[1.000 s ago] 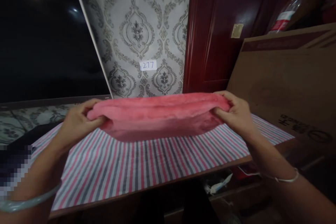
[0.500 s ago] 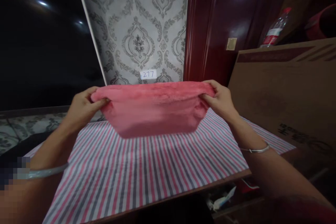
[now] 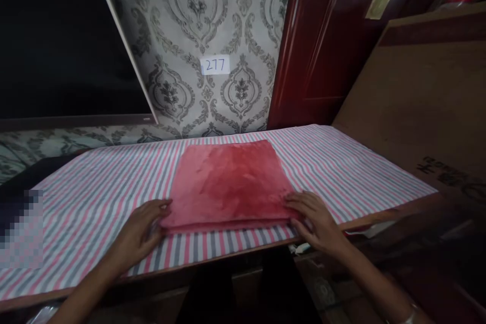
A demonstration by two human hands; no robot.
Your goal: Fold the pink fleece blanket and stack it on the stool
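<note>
Folded pink towel laid flat — both hands at its near corners.

Left hand (image 3: 142, 230) rests open-fingered at the lower-left corner of the towel (image 3: 228, 182); right hand (image 3: 315, 220) lies flat at the lower-right. Folding looks done, perhaps only smoothing left — striped cloth (image 3: 94, 197) bare on either side; table edge close below.

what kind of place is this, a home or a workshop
Most likely a room in a home, used for folding laundry. Patterned damask wallpaper and a glossy dark red wooden door back a table under a striped cloth, where both hands rest at a folded pink towel. A large cardboard box leans nearby.
</note>
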